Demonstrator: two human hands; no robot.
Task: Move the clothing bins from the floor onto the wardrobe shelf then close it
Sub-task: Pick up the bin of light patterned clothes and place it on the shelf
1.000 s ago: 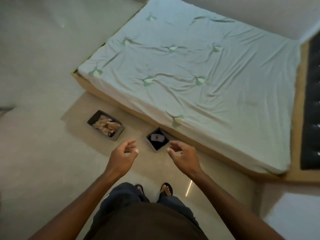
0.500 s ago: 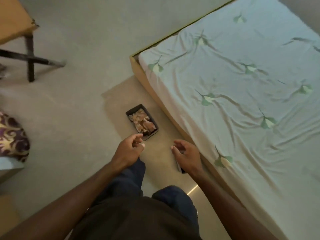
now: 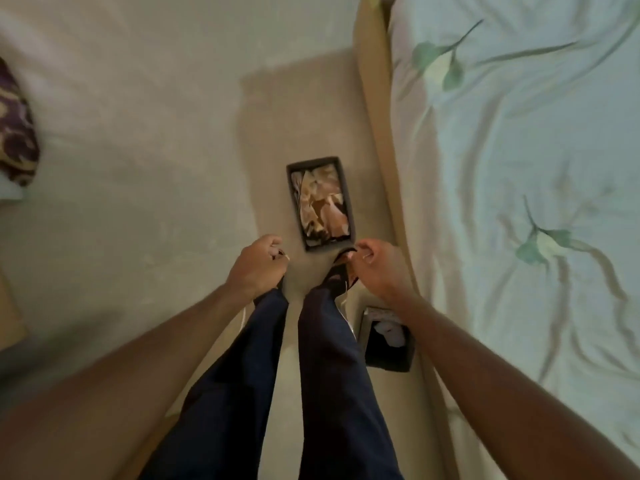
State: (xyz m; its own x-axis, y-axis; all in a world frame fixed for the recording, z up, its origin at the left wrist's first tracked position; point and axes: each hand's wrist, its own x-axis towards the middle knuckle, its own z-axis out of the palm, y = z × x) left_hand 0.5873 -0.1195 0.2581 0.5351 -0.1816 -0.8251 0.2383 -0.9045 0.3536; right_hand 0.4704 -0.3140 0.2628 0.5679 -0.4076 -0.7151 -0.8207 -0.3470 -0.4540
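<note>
Hands (image 3: 258,263) (image 3: 377,263) lowered (fingers curled), empty, near long bin (image 3: 320,202)

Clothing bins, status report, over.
Both hands empty, loosely curled, above floor. Long bin ahead of feet, small bin by right leg, both untouched. Nothing in the way.

The floor (image 3: 145,140) looks smooth and faintly glossy, the bedsheet (image 3: 519,168) is creased matt cloth, and the dark bin (image 3: 295,202), perhaps fabric-walled, holds crumpled cloth.

Open floor (image 3: 138,168) left of long bin (image 3: 320,202); bed frame (image 3: 384,150) close on right; second bin (image 3: 388,344) wedged beside frame
</note>
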